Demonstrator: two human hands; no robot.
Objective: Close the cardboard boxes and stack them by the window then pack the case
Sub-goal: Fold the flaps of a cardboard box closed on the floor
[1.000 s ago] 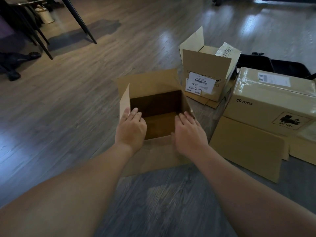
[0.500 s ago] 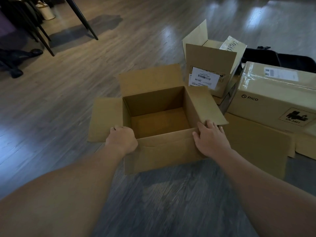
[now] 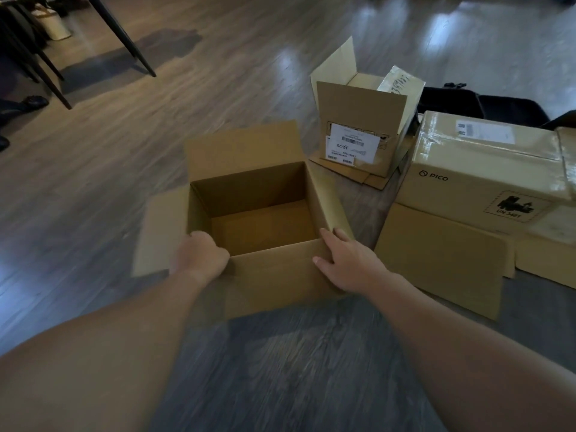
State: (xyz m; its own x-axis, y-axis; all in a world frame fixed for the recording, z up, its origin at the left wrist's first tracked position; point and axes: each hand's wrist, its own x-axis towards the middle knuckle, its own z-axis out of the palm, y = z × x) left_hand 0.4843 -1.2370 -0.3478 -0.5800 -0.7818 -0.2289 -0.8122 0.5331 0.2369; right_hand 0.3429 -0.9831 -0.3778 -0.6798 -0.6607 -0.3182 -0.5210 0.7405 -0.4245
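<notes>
An empty brown cardboard box (image 3: 274, 275) stands open on the floor in front of me, its flaps spread outward. My left hand (image 3: 199, 255) grips the near-left corner, fingers curled over the rim. My right hand (image 3: 346, 263) rests on the near-right corner, with straight fingers along the right flap's fold and the thumb on the front wall. A smaller labelled box (image 3: 358, 132) with raised flaps stands behind to the right. A taped PICO box (image 3: 486, 169) lies on another brown box (image 3: 442, 260) at right. A black case (image 3: 480, 104) lies behind them, mostly hidden.
Wood floor stretches to the left and far side. Dark table and chair legs (image 3: 124, 35) stand at the upper left, with a white bin (image 3: 56, 24) and a dark shoe (image 3: 34, 101) near them. A flattened cardboard piece (image 3: 371, 179) lies under the small labelled box.
The box's side flaps have folded outward. Both hands moved apart from the inner front rim to the near corners; the right hand shifted from the right flap onto the corner.
</notes>
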